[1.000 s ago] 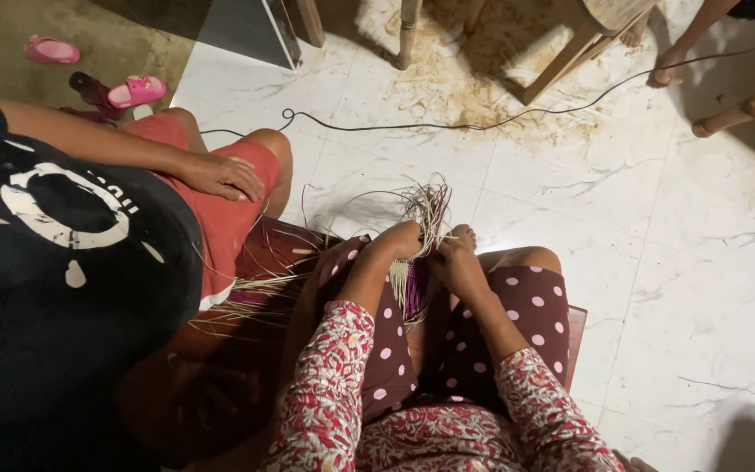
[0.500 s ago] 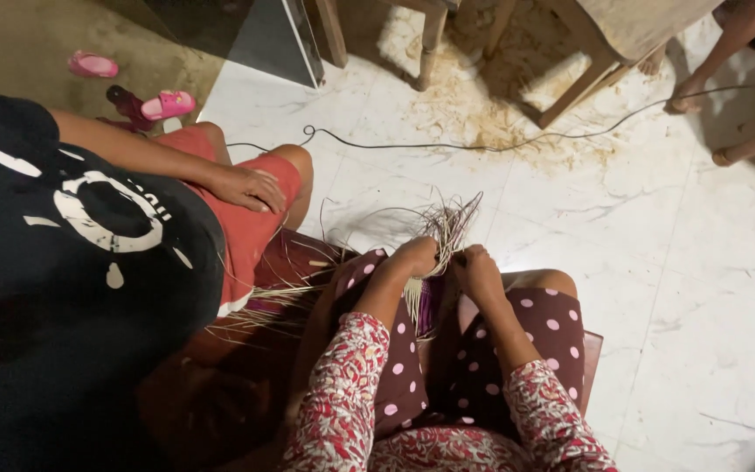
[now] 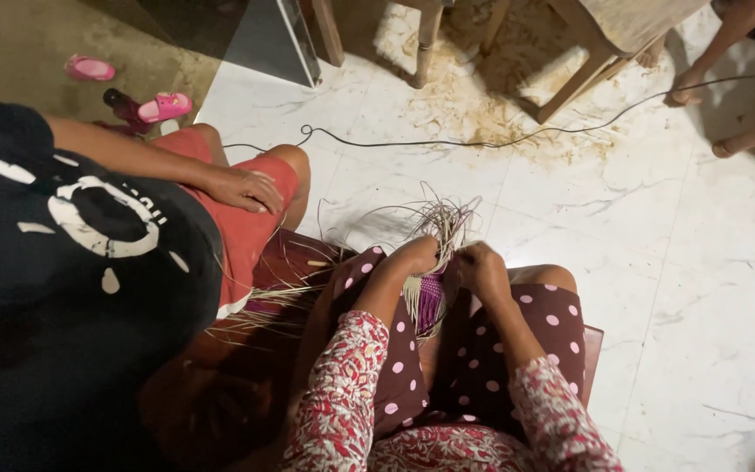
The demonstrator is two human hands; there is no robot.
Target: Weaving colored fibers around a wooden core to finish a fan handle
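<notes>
Step in hand, as judged: weaving pale strips at the edge of a small purple weave (image 3: 431,297). Left hand (image 3: 414,255) and right hand (image 3: 480,264) sit close together over the knees, fingers of both curled shut on the strips (image 3: 447,220), which fan out just beyond the fingertips. The weave hangs directly below the fingers, between the hands. The next move calls for keeping tension while one loose strip is picked out. A co-worker's hand (image 3: 245,189) rests well apart.
</notes>
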